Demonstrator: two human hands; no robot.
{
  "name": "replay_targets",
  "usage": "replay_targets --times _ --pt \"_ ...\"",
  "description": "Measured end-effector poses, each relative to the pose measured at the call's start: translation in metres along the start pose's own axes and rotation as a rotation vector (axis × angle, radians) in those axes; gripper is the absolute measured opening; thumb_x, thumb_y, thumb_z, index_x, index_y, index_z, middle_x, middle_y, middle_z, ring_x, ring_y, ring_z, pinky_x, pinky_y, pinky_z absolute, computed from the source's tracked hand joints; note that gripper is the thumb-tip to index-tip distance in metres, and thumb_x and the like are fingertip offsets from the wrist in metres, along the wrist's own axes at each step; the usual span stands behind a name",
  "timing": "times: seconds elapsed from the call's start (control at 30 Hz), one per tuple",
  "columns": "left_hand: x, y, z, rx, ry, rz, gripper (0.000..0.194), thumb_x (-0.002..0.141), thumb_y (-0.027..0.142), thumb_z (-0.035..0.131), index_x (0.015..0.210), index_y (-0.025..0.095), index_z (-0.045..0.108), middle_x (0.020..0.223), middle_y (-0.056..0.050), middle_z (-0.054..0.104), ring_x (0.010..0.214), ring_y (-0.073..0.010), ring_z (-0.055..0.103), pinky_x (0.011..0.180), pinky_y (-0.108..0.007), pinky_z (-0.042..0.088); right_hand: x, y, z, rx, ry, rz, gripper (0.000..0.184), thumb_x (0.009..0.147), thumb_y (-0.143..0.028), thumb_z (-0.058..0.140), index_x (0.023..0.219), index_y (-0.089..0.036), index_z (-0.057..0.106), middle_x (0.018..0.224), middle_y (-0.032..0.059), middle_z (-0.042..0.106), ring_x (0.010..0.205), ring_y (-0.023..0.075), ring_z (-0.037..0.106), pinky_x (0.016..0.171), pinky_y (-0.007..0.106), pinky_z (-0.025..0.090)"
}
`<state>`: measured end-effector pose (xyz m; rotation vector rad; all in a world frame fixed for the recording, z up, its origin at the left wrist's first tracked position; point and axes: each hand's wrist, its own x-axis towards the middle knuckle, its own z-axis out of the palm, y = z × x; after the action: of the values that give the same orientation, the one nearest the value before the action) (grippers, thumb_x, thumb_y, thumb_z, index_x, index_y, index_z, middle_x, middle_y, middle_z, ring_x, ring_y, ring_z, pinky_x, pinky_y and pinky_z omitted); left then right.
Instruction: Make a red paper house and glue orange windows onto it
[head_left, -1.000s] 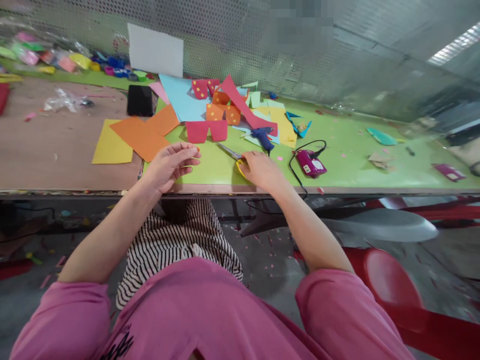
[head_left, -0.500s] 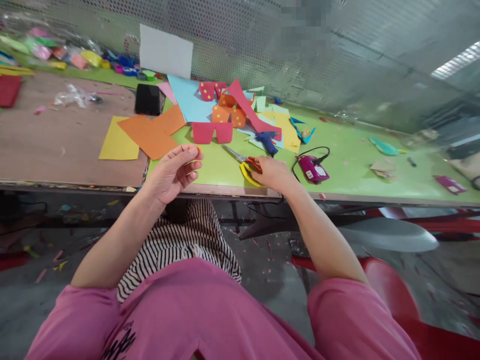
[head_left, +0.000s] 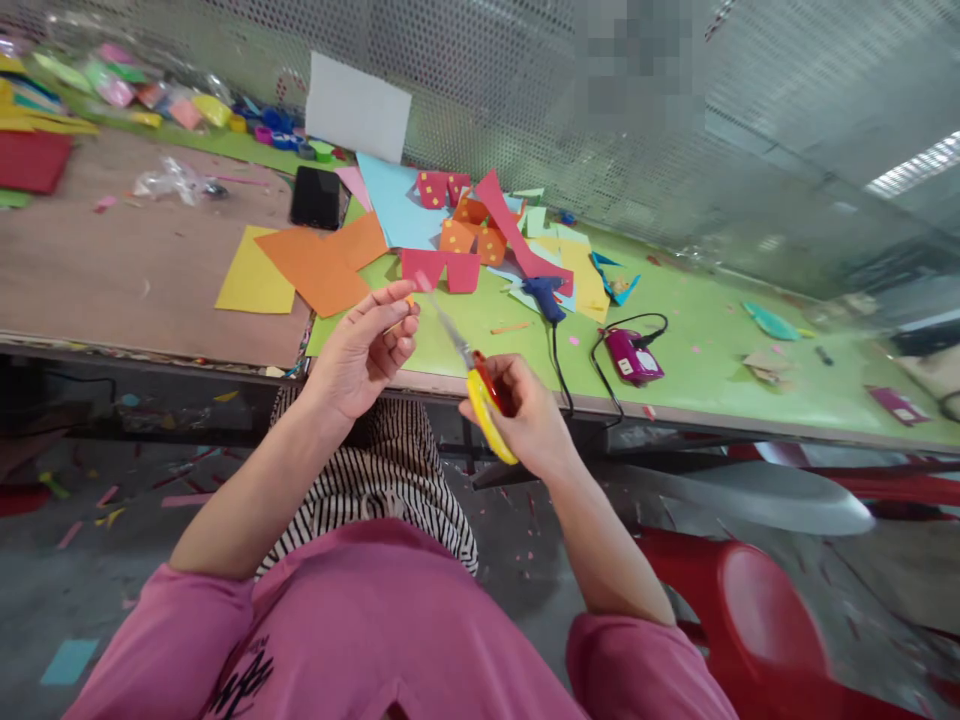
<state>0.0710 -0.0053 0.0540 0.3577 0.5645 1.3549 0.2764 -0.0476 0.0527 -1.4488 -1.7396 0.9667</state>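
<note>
My right hand [head_left: 527, 415] grips a pair of scissors [head_left: 489, 405] with yellow and red handles, lifted off the table near its front edge. The blades point up and left, close to my left hand [head_left: 370, 345]. Between my left thumb and forefinger is pinched a small orange paper piece [head_left: 409, 300]. Just beyond lies a red paper cutout [head_left: 459, 273] shaped like glasses. Behind it sit orange paper glasses [head_left: 472, 240] with yellow squares. A thin orange strip [head_left: 510, 328] rests on the green surface.
A blue glue gun [head_left: 546, 295] with a cable lies right of the paper pieces, near a purple box [head_left: 634, 357] with a cord. Orange sheets [head_left: 322, 270], a yellow sheet [head_left: 255, 280] and a black phone [head_left: 315, 198] are on the left. A red chair [head_left: 772, 610] stands at lower right.
My right hand has raised the scissors from the table and brought them toward me, blades nearer my left hand. The left hand keeps its pinch. The orange strip has come into view.
</note>
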Motion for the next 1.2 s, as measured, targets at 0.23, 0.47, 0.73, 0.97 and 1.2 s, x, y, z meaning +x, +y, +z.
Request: replay_targets --times 0.23,0.47,0.73,0.97,1.2 --pt "-0.006 -0.003 0.0 0.01 -0.012 0.049 0.015 0.073 0.008 0.077 0.077 0.018 0.067 0.071 0.006 0.071 0.059 -0.0034 0.067 0.05 -0.008 0.049 -0.007 -0.004 -0.001 -0.321 0.075 -0.161 0.062 0.076 -0.063 0.08 0.113 -0.024 0.049 0.108 0.0099 0.072 0.079 0.0218 0.067 0.07 0.038 0.054" --pt "-0.011 -0.005 -0.005 0.132 -0.059 0.109 0.012 0.068 0.012 0.081 0.073 0.018 0.072 0.064 0.004 0.069 0.057 -0.005 0.066 0.05 -0.01 0.051 -0.006 -0.007 -0.009 -0.544 0.121 -0.286 0.059 0.079 -0.07 0.072 0.109 -0.023 0.053 0.12 0.0177 0.072 0.093 0.0288 0.071 0.08 0.044 0.057" --pt "-0.012 -0.008 -0.009 0.161 -0.089 0.141 0.016 0.066 0.017 0.085 0.073 0.018 0.071 0.067 0.003 0.068 0.059 -0.0058 0.065 0.051 -0.011 0.051 -0.008 -0.016 -0.019 -0.569 0.078 -0.251 0.058 0.078 -0.072 0.072 0.105 -0.023 0.056 0.119 0.0156 0.075 0.093 0.0286 0.072 0.079 0.042 0.056" --pt "-0.012 -0.009 -0.008 0.144 -0.048 0.11 0.016 0.068 0.016 0.084 0.072 0.018 0.068 0.062 0.004 0.064 0.059 -0.0063 0.065 0.051 -0.011 0.05 -0.009 -0.02 -0.02 -0.575 0.08 -0.188 0.057 0.077 -0.072 0.074 0.104 -0.024 0.058 0.121 0.0145 0.075 0.093 0.0282 0.072 0.079 0.042 0.055" --pt "-0.013 -0.008 -0.009 0.175 -0.059 0.094 0.019 0.065 0.017 0.084 0.072 0.018 0.067 0.061 0.004 0.064 0.057 -0.0065 0.064 0.049 -0.012 0.049 -0.011 -0.021 -0.022 -0.563 0.054 -0.189 0.056 0.077 -0.071 0.075 0.103 -0.024 0.057 0.121 0.0141 0.075 0.09 0.0273 0.072 0.077 0.04 0.054"
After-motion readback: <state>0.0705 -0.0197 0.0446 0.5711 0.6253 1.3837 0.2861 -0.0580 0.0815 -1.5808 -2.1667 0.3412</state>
